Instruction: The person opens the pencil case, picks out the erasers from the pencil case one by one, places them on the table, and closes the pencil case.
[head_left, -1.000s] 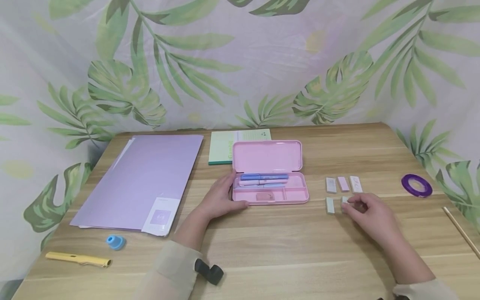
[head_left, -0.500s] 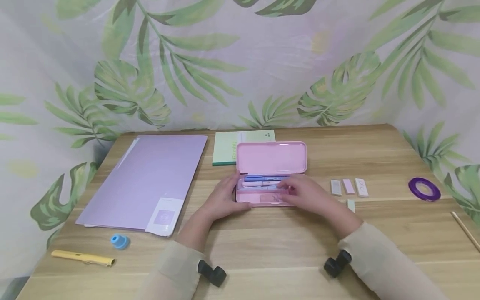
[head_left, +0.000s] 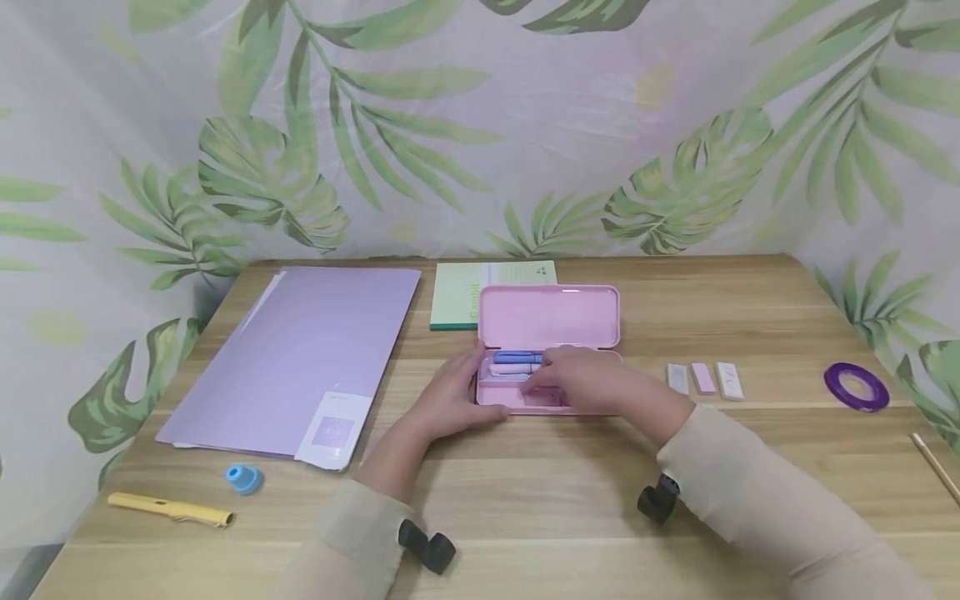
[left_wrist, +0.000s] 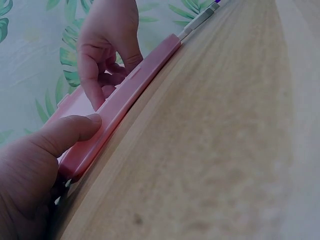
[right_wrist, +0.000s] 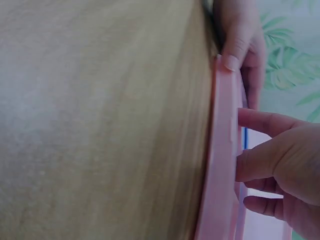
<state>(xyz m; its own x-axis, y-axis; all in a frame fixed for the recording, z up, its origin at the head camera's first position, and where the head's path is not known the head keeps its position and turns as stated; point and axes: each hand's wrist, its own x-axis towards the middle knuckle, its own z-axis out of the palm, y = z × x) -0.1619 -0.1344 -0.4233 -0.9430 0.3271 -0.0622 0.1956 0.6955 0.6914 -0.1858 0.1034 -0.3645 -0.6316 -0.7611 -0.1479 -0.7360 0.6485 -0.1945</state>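
Note:
A pink pencil case (head_left: 549, 317) lies on the table with its lid raised. My left hand (head_left: 448, 400) grips its left end, the thumb (left_wrist: 80, 130) pressed on the front wall in the left wrist view. In the back compartment lie several blue and pink pens (head_left: 517, 357). My right hand (head_left: 588, 383) reaches into the front compartment, index finger pointing down. The case wall hides its fingertips in the right wrist view, so I cannot tell what they hold. Right of the case, three small erasers stand in a row: grey-white (head_left: 677, 378), pink (head_left: 702, 378) and white (head_left: 729, 381).
A purple folder (head_left: 300, 358) covers the left. Before it are a light-blue cap-like piece (head_left: 243, 478) and a yellow pen (head_left: 171, 508). A green notebook (head_left: 453, 296) sits behind the case. Purple ribbon roll (head_left: 857, 387) and a thin wooden stick (head_left: 933, 467) lie at right.
My right hand has moved left from the small green erasers to the case, then further left inside it. Its sleeve now covers where those erasers lay. My left hand stays on the case.

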